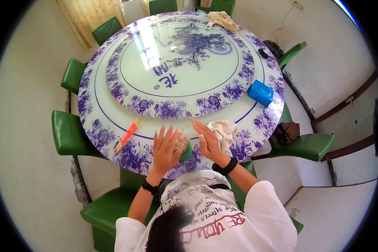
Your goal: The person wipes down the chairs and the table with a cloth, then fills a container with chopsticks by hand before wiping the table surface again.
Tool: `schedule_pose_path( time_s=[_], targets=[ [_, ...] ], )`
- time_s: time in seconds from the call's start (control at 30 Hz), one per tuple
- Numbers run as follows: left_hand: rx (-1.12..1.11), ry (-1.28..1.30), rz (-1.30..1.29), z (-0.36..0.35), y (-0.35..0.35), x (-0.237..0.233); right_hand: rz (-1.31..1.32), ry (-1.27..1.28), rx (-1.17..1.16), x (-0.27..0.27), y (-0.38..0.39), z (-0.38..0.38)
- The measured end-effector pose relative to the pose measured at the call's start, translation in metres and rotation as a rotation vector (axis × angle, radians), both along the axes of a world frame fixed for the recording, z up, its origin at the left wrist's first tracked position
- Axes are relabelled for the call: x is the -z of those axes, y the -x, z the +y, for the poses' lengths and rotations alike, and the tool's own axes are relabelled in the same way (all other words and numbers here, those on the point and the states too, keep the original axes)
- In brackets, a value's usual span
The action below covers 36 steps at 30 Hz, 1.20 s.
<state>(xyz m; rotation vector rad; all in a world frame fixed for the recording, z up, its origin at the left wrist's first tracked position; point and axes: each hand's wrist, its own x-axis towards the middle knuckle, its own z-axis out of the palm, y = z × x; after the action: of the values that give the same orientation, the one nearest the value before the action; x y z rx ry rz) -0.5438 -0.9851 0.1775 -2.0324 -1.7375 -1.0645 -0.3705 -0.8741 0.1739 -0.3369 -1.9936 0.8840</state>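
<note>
1. Green container point(186, 153) with something pale and see-through at its top is on your surface point(149, 125), close to the near edge, between your hands.
2. Your left hand point(165, 148) is spread, nothing gripped that I can see; your right hand point(208, 143) is open too, fingers out.
3. White cloth point(225, 132) crowds your right hand; red-wrapped sticks point(128, 135) lie left.
4. Your left fingers partly hide the container, so can't tell if they touch.

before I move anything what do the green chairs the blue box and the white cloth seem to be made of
Chairs: glossy leather or imitation leather, judging by the bright highlights.
Blue box: probably smooth plastic, from its even, bold colour.
White cloth: soft, matte fabric, shown by loose folds.
</note>
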Motion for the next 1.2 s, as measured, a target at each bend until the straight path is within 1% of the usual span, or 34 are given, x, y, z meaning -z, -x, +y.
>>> schedule_pose_path(
  time_s=[0.1, 0.17, 0.23, 0.33, 0.37, 0.47, 0.5, 0.57, 0.63, 0.67, 0.73, 0.77, 0.83, 0.87, 0.9, 0.93, 1.0, 1.03, 1.1, 1.13, 1.17, 1.2],
  targets=[
    [-0.021, 0.129, 0.013, 0.011, -0.014, -0.032, 0.046, 0.013, 0.026, -0.016, 0.003, 0.001],
    [-0.045, 0.224, 0.054, 0.014, -0.02, -0.045, 0.089, 0.008, 0.043, -0.025, 0.005, 0.001],
    [-0.056, 0.325, 0.068, 0.024, -0.023, -0.036, 0.128, 0.008, 0.067, -0.028, 0.006, 0.003],
    [-0.056, 0.5, 0.043, 0.027, -0.025, -0.021, 0.109, 0.095, 0.086, -0.034, 0.006, 0.0],
    [-0.048, 0.552, 0.036, 0.031, -0.024, -0.02, 0.063, 0.169, 0.067, -0.032, 0.005, 0.002],
    [0.036, 0.579, 0.057, 0.028, -0.014, -0.028, -0.057, 0.381, 0.018, -0.029, 0.005, 0.0],
    [0.193, 0.621, -0.447, 0.029, -0.003, -0.028, -0.082, 0.439, 0.02, -0.035, 0.008, -0.001],
    [0.505, 0.623, -1.464, 0.029, 0.023, -0.024, -0.084, 0.34, 0.064, -0.036, 0.016, -0.002],
    [0.288, 0.319, -1.29, 0.032, 0.04, 0.011, -0.031, 0.026, 0.154, -0.033, 0.03, -0.002],
    [0.185, 0.173, -1.194, 0.033, 0.045, 0.027, -0.116, -0.116, 0.18, -0.035, 0.039, -0.008],
    [0.051, 0.283, -1.301, 0.028, 0.044, 0.038, -0.288, -0.402, 0.224, -0.042, 0.059, -0.017],
    [-0.018, 0.336, -1.352, 0.023, 0.044, 0.044, -0.335, -0.423, 0.168, -0.033, 0.064, -0.019],
    [0.108, 0.38, -1.189, 0.011, 0.052, 0.084, -0.432, -0.464, 0.055, 0.0, 0.068, -0.019],
    [0.169, 0.397, -1.108, 0.005, 0.057, 0.097, -0.434, -0.373, 0.009, 0.009, 0.066, -0.014],
    [0.166, 0.509, -1.072, -0.003, 0.059, 0.096, -0.435, -0.281, -0.038, 0.016, 0.064, -0.007],
    [0.185, 0.557, -0.986, -0.006, 0.055, 0.084, -0.435, -0.189, -0.086, 0.02, 0.062, -0.001],
    [0.218, 0.645, -0.813, -0.013, 0.042, 0.062, -0.413, -0.055, -0.011, 0.023, 0.061, 0.006],
    [0.233, 0.63, -0.834, -0.012, 0.034, 0.056, -0.402, 0.011, 0.024, 0.023, 0.062, 0.008],
    [0.263, 0.599, -0.877, -0.009, 0.019, 0.049, -0.31, -0.244, -0.158, 0.013, 0.063, -0.001],
    [0.26, 0.598, -0.877, -0.008, 0.017, 0.055, -0.261, -0.37, -0.247, 0.009, 0.062, -0.005],
    [0.258, 0.595, -0.875, -0.004, 0.017, 0.066, -0.249, -0.377, -0.28, 0.005, 0.063, -0.003],
    [0.258, 0.592, -0.872, -0.001, 0.015, 0.066, -0.238, -0.384, -0.312, 0.002, 0.063, 0.001]
  ],
)
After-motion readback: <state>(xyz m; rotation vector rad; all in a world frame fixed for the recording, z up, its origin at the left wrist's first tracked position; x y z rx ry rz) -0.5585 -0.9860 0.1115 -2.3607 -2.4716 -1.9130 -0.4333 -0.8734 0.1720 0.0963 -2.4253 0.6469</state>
